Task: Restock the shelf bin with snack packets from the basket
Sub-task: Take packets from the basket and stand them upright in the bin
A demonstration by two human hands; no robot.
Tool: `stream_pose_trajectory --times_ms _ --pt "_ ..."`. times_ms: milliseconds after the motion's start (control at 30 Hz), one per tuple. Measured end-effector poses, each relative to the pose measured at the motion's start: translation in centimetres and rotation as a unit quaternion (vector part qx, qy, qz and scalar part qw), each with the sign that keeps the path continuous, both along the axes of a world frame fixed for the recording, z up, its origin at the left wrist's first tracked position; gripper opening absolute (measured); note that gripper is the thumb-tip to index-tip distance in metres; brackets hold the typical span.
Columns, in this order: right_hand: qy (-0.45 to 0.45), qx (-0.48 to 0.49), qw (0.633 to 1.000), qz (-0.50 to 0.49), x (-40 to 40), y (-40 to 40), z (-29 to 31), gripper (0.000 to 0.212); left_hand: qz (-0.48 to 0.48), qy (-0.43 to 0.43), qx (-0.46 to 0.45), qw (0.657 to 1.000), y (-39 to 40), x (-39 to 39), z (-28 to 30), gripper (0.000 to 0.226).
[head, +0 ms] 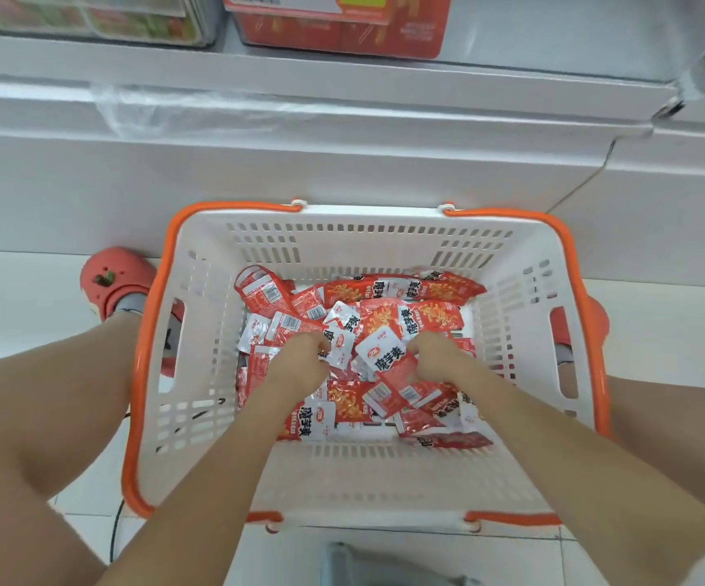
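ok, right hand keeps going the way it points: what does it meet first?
The right hand points down into the basket and is already among the snack packets, so more packets first, probably.

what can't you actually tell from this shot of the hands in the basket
- Head view: how many snack packets each grip holds; the curled fingers of the left hand and right hand cover that.
- Head view: the basket floor, buried under packets.
- Head view: the red shelf bin is cut off by the top edge and blurred, so its fill level is unknown.
- Head view: the small print on the packets is too small to read.
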State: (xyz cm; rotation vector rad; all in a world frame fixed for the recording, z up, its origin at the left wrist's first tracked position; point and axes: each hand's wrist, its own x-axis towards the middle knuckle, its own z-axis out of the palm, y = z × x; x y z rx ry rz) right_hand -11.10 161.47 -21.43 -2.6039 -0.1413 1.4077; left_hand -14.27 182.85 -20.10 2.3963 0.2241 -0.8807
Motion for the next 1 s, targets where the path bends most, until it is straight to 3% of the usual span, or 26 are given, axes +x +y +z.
stream_pose_trajectory --times_ms 100,200,333,467,733,900,1000 --pt "0.009 0.075 0.992 -0.101 1.1 -1.2 3.2 0.038 0.032 0.002 -0.059 0.998 -0.7 0.4 1.9 0.039" --pt "0.064 0.132 0.967 -0.208 2.6 -2.2 6.8 0.016 0.029 0.036 -0.144 0.988 -1.6 0.7 4.6 0.059" --pt "0.106 0.2 0.946 -0.23 3.9 -3.0 11.0 0.011 -0.025 0.02 -0.134 0.99 -2.1 1.5 8.5 0.075" --pt "0.083 0.265 0.922 -0.27 4.0 -3.4 14.7 0.011 0.047 0.033 -0.215 0.975 -2.1 1.9 12.5 0.067" --pt "0.03 0.338 0.887 -0.313 4.1 -2.8 19.8 0.024 0.067 0.007 -0.236 0.969 -1.9 2.6 18.5 0.055" --pt "0.015 0.358 0.881 -0.308 4.0 -2.6 22.6 0.024 0.049 0.011 -0.234 0.971 -1.5 3.8 21.0 0.046" --pt "-0.002 0.362 0.883 -0.298 4.0 -2.5 24.1 0.024 -0.013 0.017 -0.22 0.975 -1.5 4.7 22.8 0.047"
